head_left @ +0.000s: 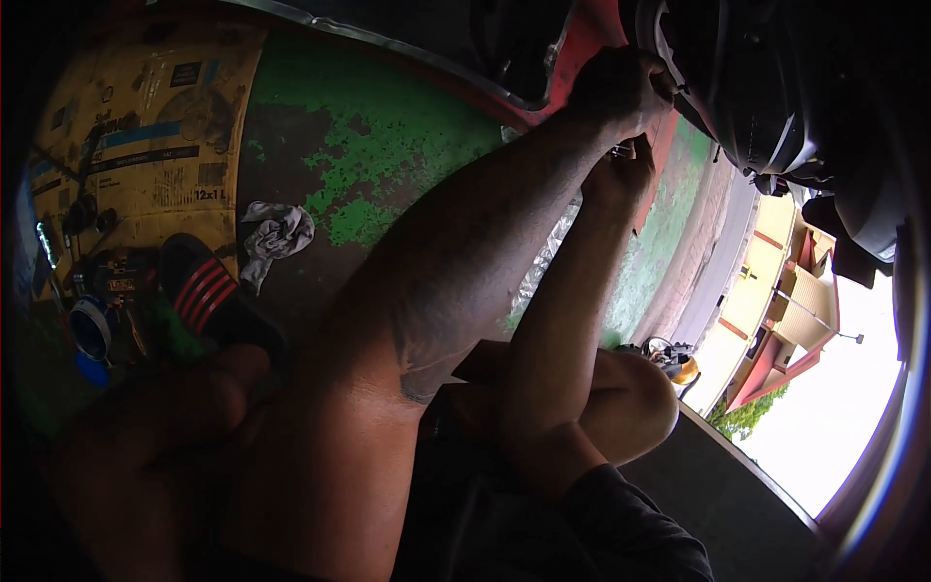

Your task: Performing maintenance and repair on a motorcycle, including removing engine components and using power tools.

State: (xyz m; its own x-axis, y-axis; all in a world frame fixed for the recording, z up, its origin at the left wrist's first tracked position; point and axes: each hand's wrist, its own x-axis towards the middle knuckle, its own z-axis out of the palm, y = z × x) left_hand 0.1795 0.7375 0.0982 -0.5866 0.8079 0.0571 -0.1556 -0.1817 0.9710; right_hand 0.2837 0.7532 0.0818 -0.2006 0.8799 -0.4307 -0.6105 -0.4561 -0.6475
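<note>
Both arms reach up to the underside of a dark vehicle part (732, 92) at the top right. My left hand (621, 92) is closed at its edge beside a red panel (572, 63), fingers on something small I cannot make out. Just below, my right hand (626, 175) is closed around a small metallic object, mostly hidden by the fingers; whether it touches the vehicle is unclear. A crumpled silver sheet (556, 252) lies on the green-painted floor (359, 136), partly behind my forearms.
At left, a cardboard sheet (145, 116) carries dark parts, a blue-rimmed container (92, 330) and tools. A sandal (204, 291) is on my foot beside a grey rag (276, 238). My bent legs are below. At right are a distant motorcycle (664, 359), pavement and a building (795, 301).
</note>
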